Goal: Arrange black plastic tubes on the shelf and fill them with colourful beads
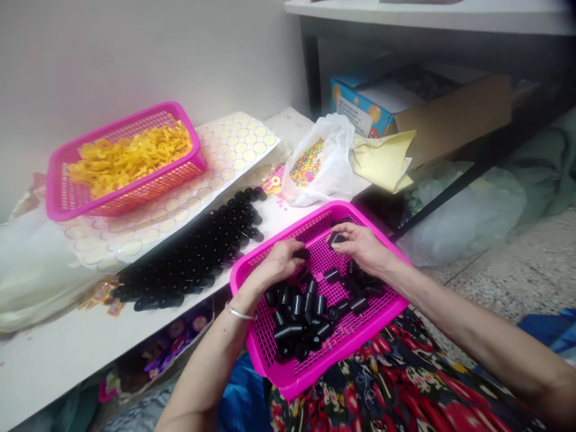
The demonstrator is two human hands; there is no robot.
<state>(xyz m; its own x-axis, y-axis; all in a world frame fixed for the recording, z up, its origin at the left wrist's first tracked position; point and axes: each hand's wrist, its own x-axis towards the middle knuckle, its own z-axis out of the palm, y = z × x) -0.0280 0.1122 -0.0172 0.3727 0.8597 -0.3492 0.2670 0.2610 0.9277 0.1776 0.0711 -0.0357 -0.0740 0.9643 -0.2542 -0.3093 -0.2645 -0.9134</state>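
Centrally, a bright pink basket (288, 384) sits tilted over patterned cloth (405, 378) on the person's lap, by the near edge of a white table (40, 372). Loose black cylinders (297, 307) lie inside it, piled most thickly toward the near left corner, with a smaller group along the right side and the mesh floor showing between. The left hand (282, 259), a bangle (240, 313) on its wrist, reaches over the basket's left edge, its fingers curled around a dark piece (302, 254) that is partly hidden. The right hand (363, 245) reaches over the right edge and pinches one black piece (336, 239) between thumb and fingers. On the table, toward its near edge, many standing cylinders (193, 252) form close, slanting rows. Behind them lies a sheet of round labels (243, 141); on its left part rests a second pink basket (57, 180), holding yellow plastic pieces (130, 156). Toward the table's far right corner, a white bag (338, 147) holds tiny multicoloured beads (306, 163), with yellow paper (382, 163) just beside it.
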